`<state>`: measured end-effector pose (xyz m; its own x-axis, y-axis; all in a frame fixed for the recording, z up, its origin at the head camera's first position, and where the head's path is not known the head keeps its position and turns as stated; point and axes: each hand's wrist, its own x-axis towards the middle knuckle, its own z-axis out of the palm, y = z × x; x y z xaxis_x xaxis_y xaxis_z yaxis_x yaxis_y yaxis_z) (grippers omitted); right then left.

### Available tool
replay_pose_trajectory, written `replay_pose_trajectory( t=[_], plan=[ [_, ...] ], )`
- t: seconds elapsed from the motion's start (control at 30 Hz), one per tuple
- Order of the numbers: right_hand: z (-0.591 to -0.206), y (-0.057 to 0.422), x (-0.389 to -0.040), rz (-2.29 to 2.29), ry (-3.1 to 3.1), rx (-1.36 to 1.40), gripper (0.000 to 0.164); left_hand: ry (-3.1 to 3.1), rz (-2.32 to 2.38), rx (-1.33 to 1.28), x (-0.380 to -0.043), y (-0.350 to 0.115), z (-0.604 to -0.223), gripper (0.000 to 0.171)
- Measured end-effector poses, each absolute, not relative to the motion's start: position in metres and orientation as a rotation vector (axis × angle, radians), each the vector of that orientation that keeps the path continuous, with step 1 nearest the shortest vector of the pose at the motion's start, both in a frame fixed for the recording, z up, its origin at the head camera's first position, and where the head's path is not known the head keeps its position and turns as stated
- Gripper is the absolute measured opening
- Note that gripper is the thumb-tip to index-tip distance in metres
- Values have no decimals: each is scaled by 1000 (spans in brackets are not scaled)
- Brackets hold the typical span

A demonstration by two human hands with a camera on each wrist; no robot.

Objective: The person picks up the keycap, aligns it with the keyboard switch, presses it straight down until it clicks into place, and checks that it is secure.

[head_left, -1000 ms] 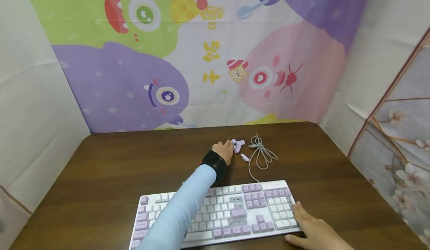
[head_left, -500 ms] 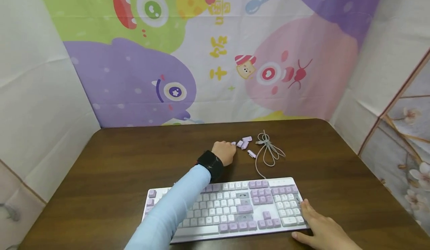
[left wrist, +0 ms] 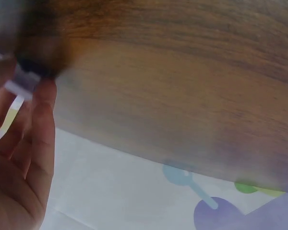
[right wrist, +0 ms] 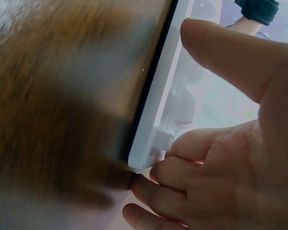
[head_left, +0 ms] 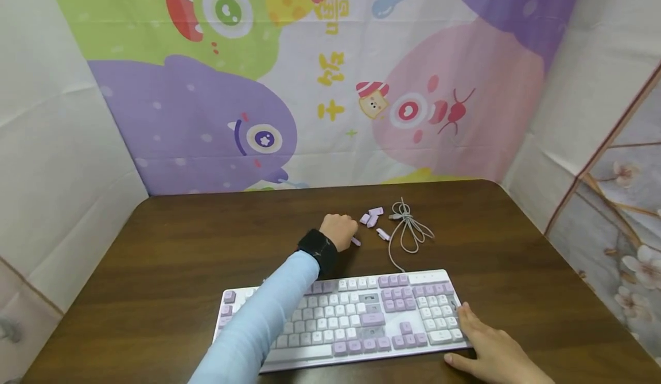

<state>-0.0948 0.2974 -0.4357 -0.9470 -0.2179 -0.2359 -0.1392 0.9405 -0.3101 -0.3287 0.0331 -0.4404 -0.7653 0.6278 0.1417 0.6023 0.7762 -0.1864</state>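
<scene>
My left hand point(head_left: 338, 232) is over the back of the table and pinches a light purple keycap point(head_left: 356, 241) between thumb and fingers. In the left wrist view the same keycap point(left wrist: 23, 82) appears at the fingertips, partly hidden by them. To the right of this hand lies a small group of purple keycaps point(head_left: 372, 218), with a single keycap point(head_left: 383, 234) apart from them. A white and purple keyboard point(head_left: 330, 350) lies in front, partly covered by my left sleeve. My right hand point(head_left: 488, 341) rests against the keyboard's right end, fingers loosely extended.
A tied grey cable point(head_left: 410, 232) runs from the keyboard's back edge. Bare grey key positions point(head_left: 370, 332) show among the keys. The brown table point(head_left: 170, 269) ends at a cartoon-print cloth point(head_left: 330, 154) behind, with pale cloth walls either side.
My left hand has taken a keycap from beside the group and drawn it slightly toward the keyboard. The right hand stays at the keyboard's end. The head view has shifted slightly.
</scene>
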Motion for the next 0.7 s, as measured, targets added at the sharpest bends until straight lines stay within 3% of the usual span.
replay_pose_trajectory(
  t=[0.17,0.5,0.7],
  plan=[
    [-434,296,-95,-400,2841,-287,95,-2904,121,-944,-323,24,-433,18],
    [-436,294,-96,-342,2841,-269,102,-3084,-129,-918,-294,4,-413,24],
    [-438,293,-97,-328,2827,-263,105,-3050,-203,-1031,-261,7,-396,24]
  ],
)
